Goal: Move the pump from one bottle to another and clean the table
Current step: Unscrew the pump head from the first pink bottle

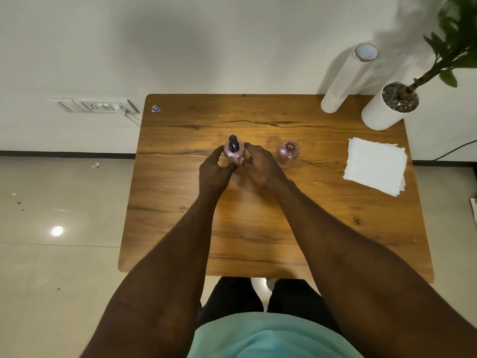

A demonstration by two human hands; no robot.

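A pink clear bottle (235,154) with a black pump (232,142) on top stands upright near the middle of the wooden table (258,228). My left hand (214,171) curls around its left side and my right hand (259,164) around its right side, fingers touching or nearly touching the bottle. A second pink bottle (287,152) stands to the right of my right hand, its neck open with no pump.
A stack of white paper napkins (374,165) lies at the table's right. A white roll (347,78) and a potted plant in a white pot (384,109) stand at the back right corner. A wall socket (95,105) is at the left.
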